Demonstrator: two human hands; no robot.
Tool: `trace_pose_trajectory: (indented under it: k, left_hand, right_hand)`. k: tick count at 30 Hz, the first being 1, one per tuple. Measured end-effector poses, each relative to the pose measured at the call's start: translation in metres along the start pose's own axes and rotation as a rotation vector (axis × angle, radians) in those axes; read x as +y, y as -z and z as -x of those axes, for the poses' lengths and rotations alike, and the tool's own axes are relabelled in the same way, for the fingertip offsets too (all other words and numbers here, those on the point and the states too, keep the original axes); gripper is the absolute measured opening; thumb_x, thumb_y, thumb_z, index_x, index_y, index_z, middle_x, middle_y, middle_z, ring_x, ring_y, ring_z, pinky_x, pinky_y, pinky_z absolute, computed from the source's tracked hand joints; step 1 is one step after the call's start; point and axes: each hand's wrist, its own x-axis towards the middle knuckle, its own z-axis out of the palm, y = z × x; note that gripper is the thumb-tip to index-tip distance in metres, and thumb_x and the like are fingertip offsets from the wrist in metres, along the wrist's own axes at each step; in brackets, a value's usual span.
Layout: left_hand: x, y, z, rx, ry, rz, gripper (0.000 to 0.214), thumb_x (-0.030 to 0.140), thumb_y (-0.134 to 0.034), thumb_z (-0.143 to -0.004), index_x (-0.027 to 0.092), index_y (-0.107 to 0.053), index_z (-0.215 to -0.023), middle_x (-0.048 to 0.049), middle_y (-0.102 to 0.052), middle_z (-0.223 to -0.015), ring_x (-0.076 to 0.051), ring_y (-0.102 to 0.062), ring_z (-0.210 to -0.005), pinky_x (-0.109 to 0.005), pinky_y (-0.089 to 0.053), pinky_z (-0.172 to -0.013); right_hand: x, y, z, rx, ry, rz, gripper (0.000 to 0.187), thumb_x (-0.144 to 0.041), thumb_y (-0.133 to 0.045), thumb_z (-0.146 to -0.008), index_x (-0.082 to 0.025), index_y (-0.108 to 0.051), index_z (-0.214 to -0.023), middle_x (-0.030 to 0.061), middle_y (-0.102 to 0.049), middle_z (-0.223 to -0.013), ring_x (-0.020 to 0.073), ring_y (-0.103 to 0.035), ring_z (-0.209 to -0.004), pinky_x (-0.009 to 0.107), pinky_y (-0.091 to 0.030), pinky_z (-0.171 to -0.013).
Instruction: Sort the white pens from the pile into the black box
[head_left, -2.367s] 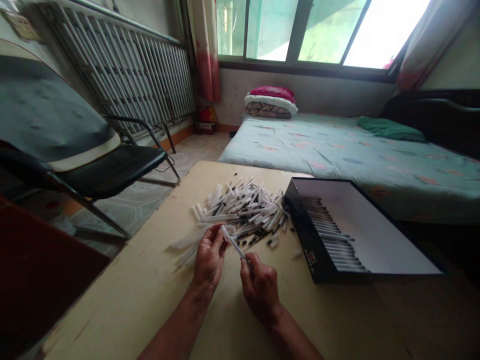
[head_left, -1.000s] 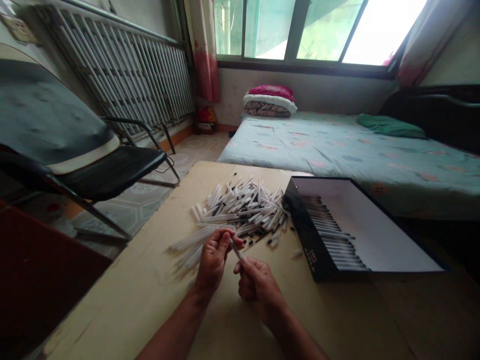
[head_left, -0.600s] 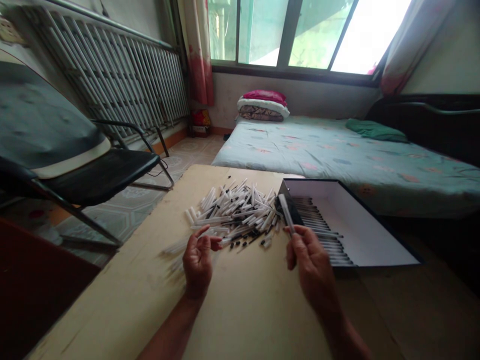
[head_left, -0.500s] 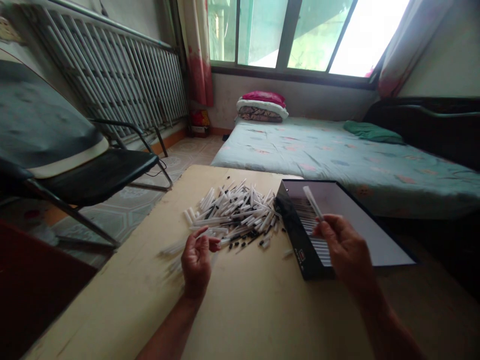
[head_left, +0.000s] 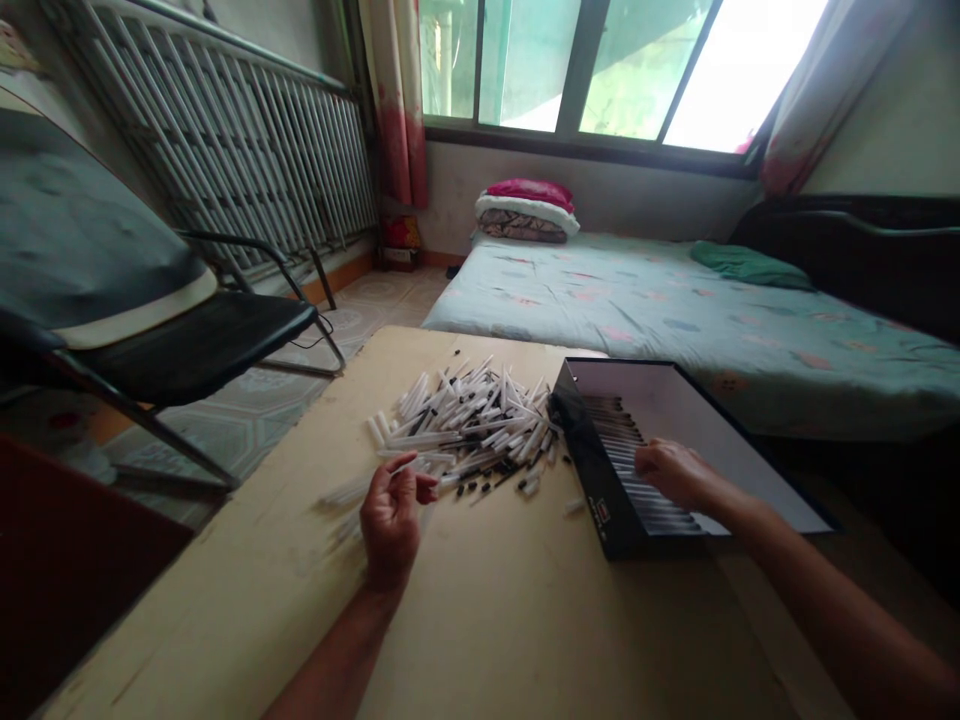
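Note:
A heap of white pen tubes and black caps [head_left: 472, 425] lies in the middle of the pale wooden table [head_left: 487, 620]. To its right stands an open black box [head_left: 600, 490] with a white inside and a row of finished pens [head_left: 626, 445] along its left wall. My right hand [head_left: 675, 472] reaches into the box, its fingers curled down onto that row; the pen it carried is hidden under them. My left hand [head_left: 390, 510] rests on the table at the heap's near edge. Its fingers are curled, thumb against fingertip, and what they pinch is unclear.
A black metal chair [head_left: 187, 340] stands to the left of the table, with a radiator [head_left: 247, 140] behind it. A bed [head_left: 675, 300] with a light green sheet lies beyond the table, under the window. A few loose tubes [head_left: 345, 495] lie left of my left hand.
Both hands were working on one pen in front of the heap. My right hand then carried it right and down into the box. My left hand stayed by the heap.

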Motion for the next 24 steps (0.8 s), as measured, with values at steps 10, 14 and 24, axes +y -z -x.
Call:
trace_pose_trajectory:
  k: [10, 14, 24]
  left_hand:
    - [0.0, 0.0, 0.0, 0.004, 0.006, 0.008, 0.024, 0.035, -0.054, -0.084, 0.017, -0.057, -0.1, -0.0008, -0.067, -0.064, -0.013, -0.06, -0.051, -0.024, -0.048, -0.055]
    - [0.0, 0.0, -0.001, 0.016, 0.013, 0.002, 0.024, 0.035, -0.052, -0.085, 0.017, -0.056, -0.1, -0.0002, -0.067, -0.064, -0.013, -0.059, -0.052, -0.024, -0.048, -0.054]
    - [0.0, 0.002, -0.002, 0.024, 0.009, -0.009, 0.024, 0.035, -0.051, -0.086, 0.017, -0.056, -0.1, 0.0, -0.066, -0.064, -0.012, -0.059, -0.051, -0.024, -0.048, -0.054]
  right_hand:
    - [0.037, -0.003, -0.001, -0.035, -0.274, 0.052, 0.025, -0.004, -0.044, -0.074, -0.008, -0.067, -0.085, 0.0219, -0.066, -0.09, 0.0257, -0.063, -0.082, 0.027, -0.034, -0.059]
    - [0.042, -0.008, -0.001, -0.103, -0.301, 0.019, 0.022, -0.003, -0.046, -0.072, -0.009, -0.068, -0.072, 0.0181, -0.068, -0.08, 0.0238, -0.065, -0.075, 0.025, -0.035, -0.057]
    - [0.025, 0.005, -0.002, -0.009, -0.253, -0.066, 0.023, -0.01, -0.046, -0.076, -0.013, -0.069, -0.08, 0.0115, -0.07, -0.083, 0.022, -0.066, -0.082, 0.025, -0.043, -0.068]
